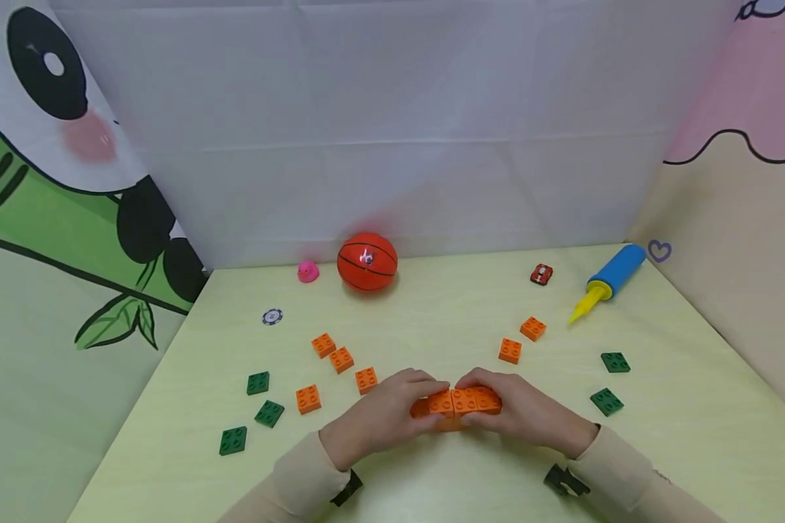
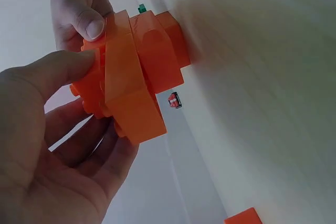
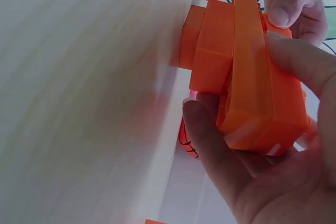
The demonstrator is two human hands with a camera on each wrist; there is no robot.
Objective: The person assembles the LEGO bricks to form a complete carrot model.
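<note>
Both hands grip a stack of joined orange bricks [image 1: 463,403] on the pale green table [image 1: 432,319], near its front middle. My left hand [image 1: 392,414] holds the stack's left end, thumb and fingers curled round it; close up, the orange stack [image 2: 131,74] fills the left wrist view. My right hand [image 1: 523,410] holds the right end, fingers wrapped under and over the orange stack [image 3: 247,77]. The stack's lowest brick rests against the table.
Loose orange bricks lie left [image 1: 340,359] and right [image 1: 510,351] of the hands. Green flat bricks sit at the left [image 1: 258,383] and right [image 1: 606,401]. At the back are a basketball [image 1: 367,262], pink duck [image 1: 308,272], poker chip [image 1: 272,316], red toy car [image 1: 541,274] and blue-yellow pump [image 1: 610,279].
</note>
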